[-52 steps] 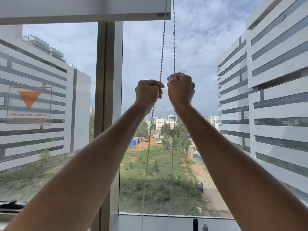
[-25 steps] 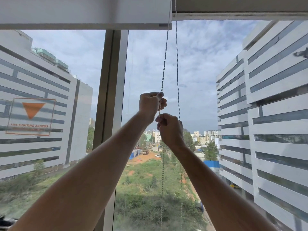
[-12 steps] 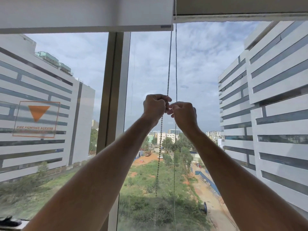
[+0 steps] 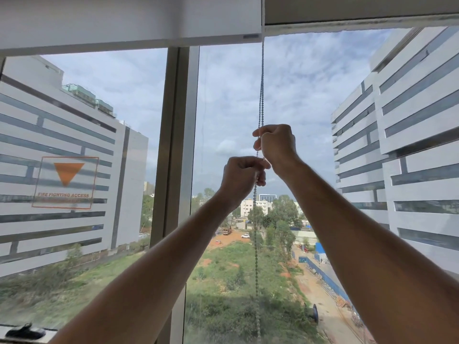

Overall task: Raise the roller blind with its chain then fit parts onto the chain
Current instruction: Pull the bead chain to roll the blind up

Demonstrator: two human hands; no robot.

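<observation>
A metal bead chain [image 4: 261,90] hangs from the top of the window, its two strands lying almost on one line. The white roller blind [image 4: 129,23] is rolled high, its bottom bar across the top left. My right hand [image 4: 277,145] is closed on the chain at about mid-height of the window. My left hand [image 4: 242,178] grips the chain just below it, fingers curled. Below my left hand the chain [image 4: 255,244] drops straight down and leaves the view at the bottom.
A grey window mullion [image 4: 171,150] stands left of the chain. An orange fire-access sticker [image 4: 65,182] is on the left pane. A dark window handle [image 4: 24,332] lies at the bottom left on the sill. Buildings and a green field show outside.
My right hand has moved up the chain and my left hand has dropped below it; before they were side by side. The two strands now hang closer together.
</observation>
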